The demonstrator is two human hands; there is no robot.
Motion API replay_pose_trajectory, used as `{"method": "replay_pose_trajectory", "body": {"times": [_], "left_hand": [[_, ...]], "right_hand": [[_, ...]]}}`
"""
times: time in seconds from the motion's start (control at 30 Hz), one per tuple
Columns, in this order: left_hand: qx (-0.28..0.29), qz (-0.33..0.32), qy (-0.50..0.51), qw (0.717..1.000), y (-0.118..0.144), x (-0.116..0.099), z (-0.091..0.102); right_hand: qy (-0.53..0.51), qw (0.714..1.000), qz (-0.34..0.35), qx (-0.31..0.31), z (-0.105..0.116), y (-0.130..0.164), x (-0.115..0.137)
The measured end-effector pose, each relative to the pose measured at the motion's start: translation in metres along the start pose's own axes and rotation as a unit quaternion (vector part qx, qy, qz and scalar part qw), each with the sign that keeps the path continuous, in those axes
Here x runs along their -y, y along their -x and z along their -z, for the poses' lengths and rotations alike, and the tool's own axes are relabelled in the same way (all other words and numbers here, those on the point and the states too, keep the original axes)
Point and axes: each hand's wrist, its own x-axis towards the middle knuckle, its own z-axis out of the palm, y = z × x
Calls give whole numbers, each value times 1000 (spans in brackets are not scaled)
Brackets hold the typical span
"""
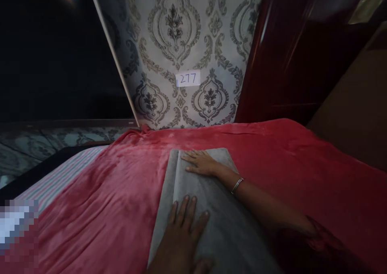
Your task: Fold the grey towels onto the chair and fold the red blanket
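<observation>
Both hands are flat, fingers spread, gripping nothing: left hand (pixel 184 233) presses the near part of a folded grey towel (pixel 208 209), right hand (pixel 202 163) its far end. The towel lies on a red blanket (pixel 121 185) covering the bed

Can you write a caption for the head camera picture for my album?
Both hands, left hand and right hand, press flat on a folded grey cloth on a red blanket.

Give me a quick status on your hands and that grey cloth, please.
Left hand and right hand flat on folded grey cloth. Cloth lies on red blanket. Nothing in the way.
</observation>
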Motion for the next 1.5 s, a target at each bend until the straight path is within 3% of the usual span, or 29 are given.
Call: {"method": "replay_pose_trajectory", "body": {"times": [0.1, 0.17, 0.5, 0.6, 0.73, 0.9, 1.03, 1.23, 1.37, 1.5], "left_hand": [[-78, -15, -67, 995, 8, -1, -22], [-100, -13, -97, 990, 9, -2, -30], [-98, 5, -108, 989, 10, -4, -32], [-91, -14, -94, 991, 10, -2, -25], [-44, 2, -33, 998, 10, -4, -1], [-40, 24, 15, 999, 5, -11, 24], [-87, 13, 37, 995, 9, -13, 29], [-91, -44, 30, 994, 35, -15, 23], [-104, -48, 20, 993, 39, -14, 16], [-113, -49, 5, 992, 34, -14, 16]], "right_hand": [[-6, 1000, 3, 9, 0, -11, -6], [-5, 1000, 5, 16, -2, -16, -8], [-15, 1000, -18, 2, -7, -32, -15], [-14, 1000, -20, -5, -9, -33, -16], [-15, 1000, -14, -7, -3, -31, -13], [28, 997, -69, -9, 13, -15, 15], [35, 996, -79, -35, 6, 30, 47], [-4, 999, 2, -44, -37, 156, 84], [-39, 995, -47, -76, -62, 227, 92], [-55, 980, -111, -153, -85, 265, 81]]}}
